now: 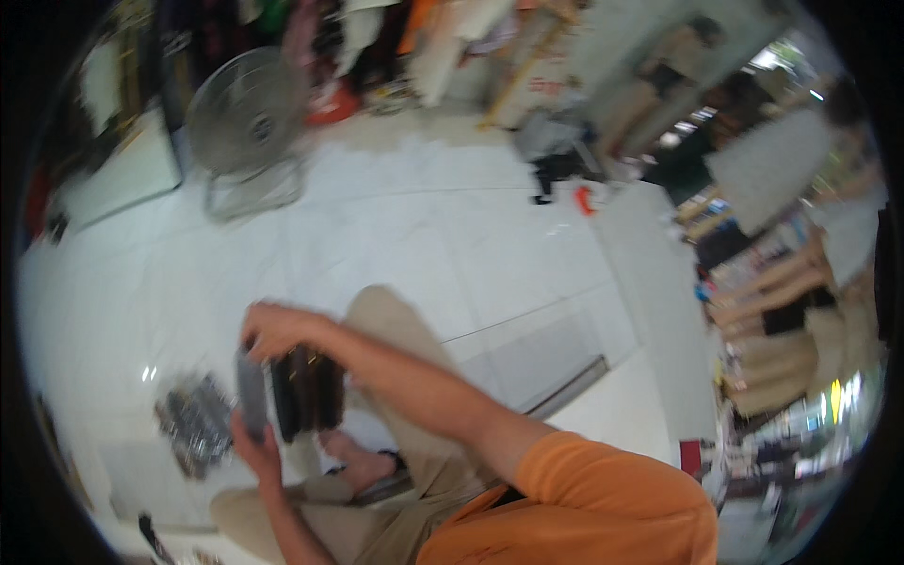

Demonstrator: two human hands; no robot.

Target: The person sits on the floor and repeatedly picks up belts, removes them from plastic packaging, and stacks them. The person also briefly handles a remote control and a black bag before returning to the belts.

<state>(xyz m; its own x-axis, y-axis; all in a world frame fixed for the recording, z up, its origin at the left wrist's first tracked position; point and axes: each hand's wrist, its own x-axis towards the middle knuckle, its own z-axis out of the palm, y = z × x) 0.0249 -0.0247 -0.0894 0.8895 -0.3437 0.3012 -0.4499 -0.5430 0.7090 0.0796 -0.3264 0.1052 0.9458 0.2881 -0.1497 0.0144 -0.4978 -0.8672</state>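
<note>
Between my two hands is a grey, long flat item [252, 388], blurred, its material unclear. My right hand [279, 330] grips its upper end, the arm reaching across from the orange sleeve. My left hand [258, 448] holds its lower end. Just right of it, near my bare foot, lies a row of dark, long items [307, 392], brown and black. To the left on the floor is a pile of shiny, clear plastic-wrapped things [196, 424].
A round floor fan [247, 116] stands at the upper left beside a leaning panel [127, 169]. Hanging clothes [431, 49] line the back. A grey bag-like object [551, 138] is at the upper right. Mannequin-like figures [770, 304] stand along the right. A metal-edged step [568, 388] crosses the white tiles.
</note>
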